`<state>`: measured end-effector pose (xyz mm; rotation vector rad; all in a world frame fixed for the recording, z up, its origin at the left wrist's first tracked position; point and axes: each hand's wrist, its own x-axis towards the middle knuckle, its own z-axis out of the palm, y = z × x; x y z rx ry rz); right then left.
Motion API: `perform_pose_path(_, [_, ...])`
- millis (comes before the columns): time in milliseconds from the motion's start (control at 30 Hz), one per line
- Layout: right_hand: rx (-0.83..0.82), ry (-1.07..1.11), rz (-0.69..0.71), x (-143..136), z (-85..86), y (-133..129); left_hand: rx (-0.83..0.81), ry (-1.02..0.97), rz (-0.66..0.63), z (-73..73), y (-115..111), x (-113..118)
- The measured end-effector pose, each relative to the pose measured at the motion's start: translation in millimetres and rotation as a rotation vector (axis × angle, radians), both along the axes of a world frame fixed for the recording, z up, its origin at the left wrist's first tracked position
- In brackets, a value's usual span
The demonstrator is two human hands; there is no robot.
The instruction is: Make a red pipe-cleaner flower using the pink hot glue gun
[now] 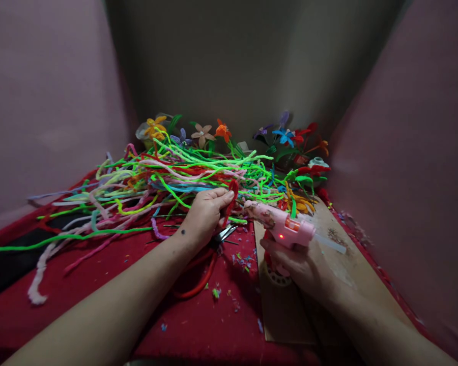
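Observation:
Between the thumb and fingers of my left hand (pixel 208 208) is a red pipe cleaner (pixel 232 195), bent into a narrow loop that stands upright. My right hand (pixel 297 262) grips a pink hot glue gun (pixel 277 222) by its handle. Its nozzle points left at the red loop, a small gap apart, and a red light glows on its side. A clear glue stick (pixel 330 244) sticks out of its back end. Below my left hand lie scissors (pixel 227 233) with red handles, partly hidden by my wrist.
A big tangled pile of colourful pipe cleaners (pixel 168 173) spreads behind my left hand. Several pipe-cleaner flowers (pixel 203 134) stand along the back. Under the glue gun, a cardboard sheet (pixel 286 315) lies on the red cloth (pixel 206 330), which is strewn with fuzz scraps. Pink walls rise on both sides.

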<state>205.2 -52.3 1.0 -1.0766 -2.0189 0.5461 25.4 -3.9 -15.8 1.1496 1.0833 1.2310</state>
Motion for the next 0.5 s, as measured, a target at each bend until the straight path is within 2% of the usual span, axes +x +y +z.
perform_pose_path(200, [-0.064, 0.068, -0.028, 0.8, -11.1, 2.1, 0.005, -0.02, 0.004, 0.5, 0.2, 0.7])
perform_pose_path(500, [-0.008, 0.057, -0.073, -0.1, -8.2, 0.2, -0.011, -0.014, 0.015, 1.3, -0.9, 0.8])
